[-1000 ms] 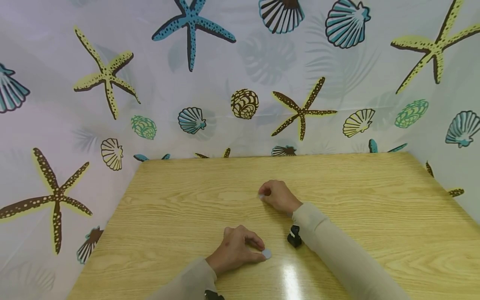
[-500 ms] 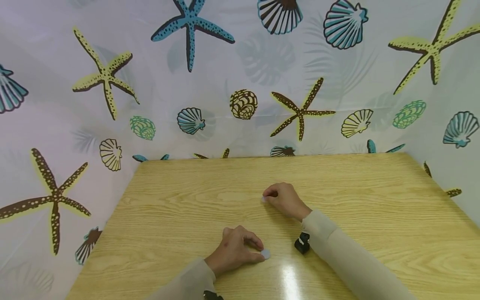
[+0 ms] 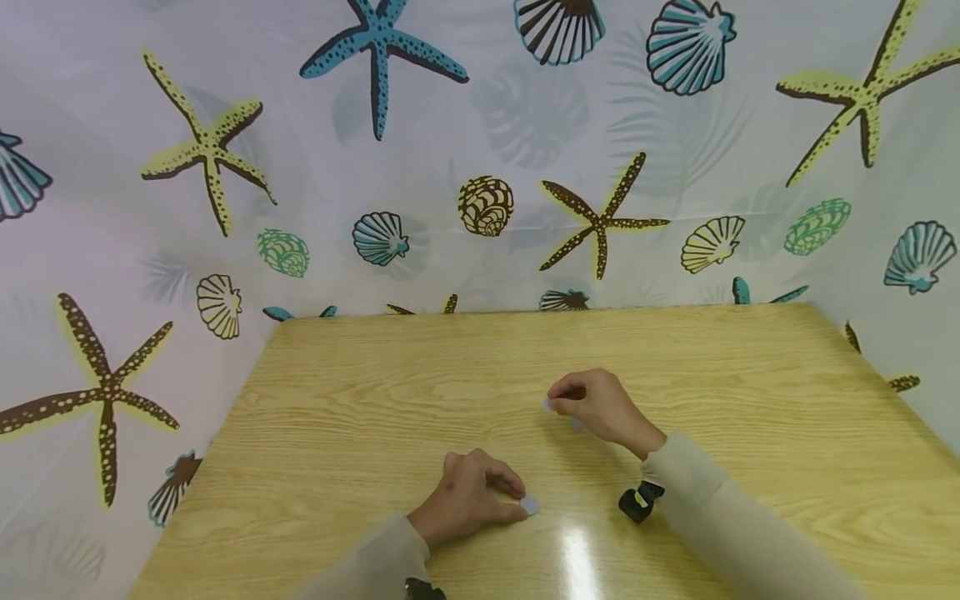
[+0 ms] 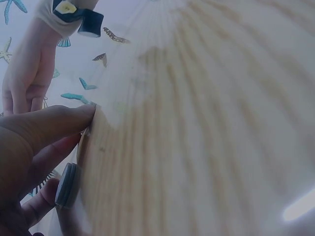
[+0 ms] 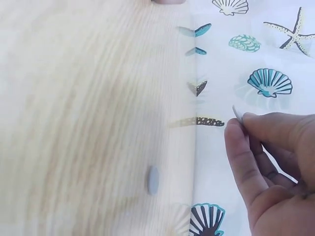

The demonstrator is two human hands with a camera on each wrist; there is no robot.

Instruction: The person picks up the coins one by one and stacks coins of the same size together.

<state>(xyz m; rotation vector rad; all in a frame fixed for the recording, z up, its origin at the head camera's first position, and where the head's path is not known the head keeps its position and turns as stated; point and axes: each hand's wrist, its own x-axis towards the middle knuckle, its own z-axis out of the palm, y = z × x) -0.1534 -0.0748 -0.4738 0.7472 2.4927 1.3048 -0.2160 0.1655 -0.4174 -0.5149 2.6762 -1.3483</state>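
Observation:
My left hand (image 3: 468, 496) rests low over the wooden table, thumb and index finger curled at the edge of a small grey disc (image 3: 529, 505). Seen from the left wrist, a seam runs round this grey disc (image 4: 66, 184), like two thin discs stacked. Farther back and to the right, my right hand (image 3: 603, 408) pinches another thin, pale grey disc (image 3: 547, 405) between thumb and index finger. The right wrist view shows that disc (image 5: 237, 113) tilted at the fingertips, above the table. A third grey disc (image 3: 577, 424) lies on the table just below the right hand, partly hidden by it.
The wood-grain table (image 3: 360, 392) meets a white cloth (image 3: 435, 275) printed with starfish and shells at its back and sides. A black wrist camera (image 3: 637, 502) hangs beneath the right sleeve, and another (image 3: 423, 589) sits at the left cuff.
The right hand has moved to the right and a little nearer, keeping its pinched disc. The disc on the table below it has come into view. The left hand has stayed in place.

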